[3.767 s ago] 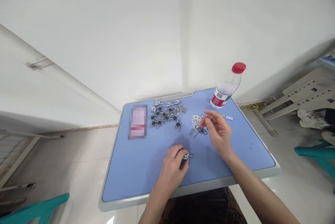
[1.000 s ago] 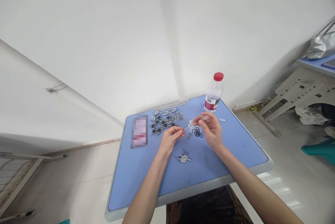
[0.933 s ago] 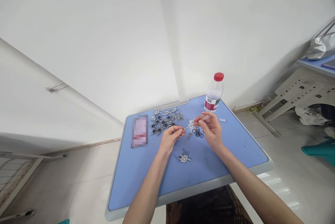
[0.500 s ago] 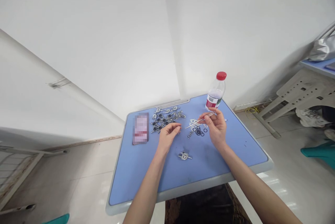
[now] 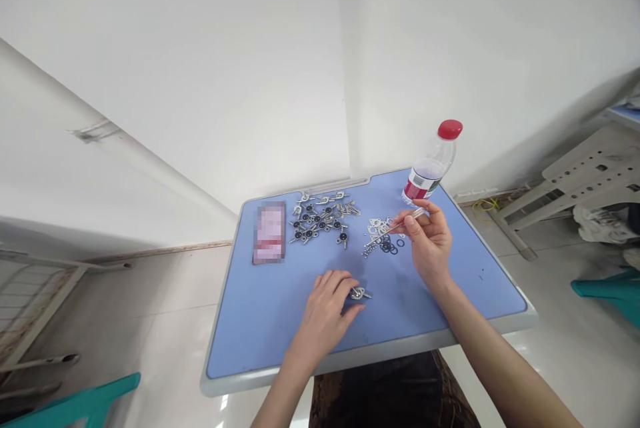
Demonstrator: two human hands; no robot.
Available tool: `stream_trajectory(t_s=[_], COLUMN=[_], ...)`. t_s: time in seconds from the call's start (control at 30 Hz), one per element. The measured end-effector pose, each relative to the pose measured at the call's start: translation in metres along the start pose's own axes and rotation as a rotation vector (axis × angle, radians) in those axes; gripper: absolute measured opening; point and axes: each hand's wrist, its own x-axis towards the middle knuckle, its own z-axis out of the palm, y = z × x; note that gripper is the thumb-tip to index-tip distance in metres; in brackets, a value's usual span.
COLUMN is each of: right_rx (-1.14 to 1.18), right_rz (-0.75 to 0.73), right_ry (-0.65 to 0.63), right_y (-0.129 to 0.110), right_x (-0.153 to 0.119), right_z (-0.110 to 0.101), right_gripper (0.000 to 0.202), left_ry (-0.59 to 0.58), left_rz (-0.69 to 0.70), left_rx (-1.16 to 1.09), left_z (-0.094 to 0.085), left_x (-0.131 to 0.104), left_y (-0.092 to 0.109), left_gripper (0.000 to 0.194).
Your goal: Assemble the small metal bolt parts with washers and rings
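My left hand (image 5: 327,311) reaches over a small metal fitting (image 5: 358,293) near the front of the blue table. Its fingertips are at the fitting's left side, with the thumb apart below it. In my right hand (image 5: 429,241) is a slim metal rod tool (image 5: 393,232), held like a pen and slanting down to the left. The tool's tip is over a cluster of tiny shiny metal pieces (image 5: 369,251); whether it touches them I cannot tell. Black rubber rings (image 5: 389,246) and flat metal plates (image 5: 377,224) lie beside them.
Several metal fittings with black round parts (image 5: 316,220) are spread over the back left of the table (image 5: 260,321). A pixelated pinkish rectangular item (image 5: 270,233) lies left of them. A red-capped bottle (image 5: 427,168) stands at the back right. Behind is a white wall.
My left hand has moved down toward me, from beside the pile to the single fitting, and its fingers have spread. My right hand still holds the tool, now over the tiny pieces.
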Motion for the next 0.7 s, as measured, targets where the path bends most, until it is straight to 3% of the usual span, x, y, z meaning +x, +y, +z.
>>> stream_trajectory(t_s=[0.13, 0.27, 0.53, 0.7], right_rx=[-0.020, -0.002, -0.047, -0.166], right_rz=[-0.006, 0.020, 0.080, 0.135], right_ry=[0.009, -0.014, -0.214, -0.359], right_y=[-0.001, -0.004, -0.011, -0.014], right_x=[-0.001, -0.002, -0.009, -0.014], right_z=[0.000, -0.001, 0.000, -0.001], right_gripper=[0.028, 0.027, 0.027, 0.028], left_ry=[0.042, 0.074, 0.121, 0.124], left_rz=[0.040, 0.127, 0.219, 0.166], left_rx=[0.085, 0.086, 0.064, 0.035], left_z=[0.007, 0.012, 0.015, 0.015], left_x=[0.002, -0.001, -0.003, -0.001], left_y=[0.001, 0.002, 0.000, 0.001], left_gripper=[0.014, 0.013, 0.016, 0.016])
